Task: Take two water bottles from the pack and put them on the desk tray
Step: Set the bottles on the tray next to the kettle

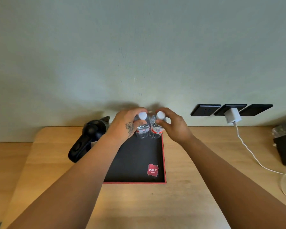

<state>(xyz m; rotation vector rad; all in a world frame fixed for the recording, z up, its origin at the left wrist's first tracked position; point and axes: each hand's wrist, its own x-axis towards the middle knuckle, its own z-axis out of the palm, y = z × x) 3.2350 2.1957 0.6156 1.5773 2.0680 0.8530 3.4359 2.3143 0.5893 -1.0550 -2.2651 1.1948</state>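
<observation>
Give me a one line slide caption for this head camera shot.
Both hands, left hand and right hand, grip two upright water bottles on the black tray.

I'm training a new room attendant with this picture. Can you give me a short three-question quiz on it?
1. True or false: both water bottles stand at the near edge of the tray, beside its red logo.
2. What lies on the desk just left of the tray?
A. a kettle
B. a black hair dryer
C. a phone
3. How many hands are on the bottles, and where do they grip?

Key:
1. False: they stand at the far end, by the wall.
2. B
3. Two, the left hand and the right hand, one per bottle, near the caps.
</observation>
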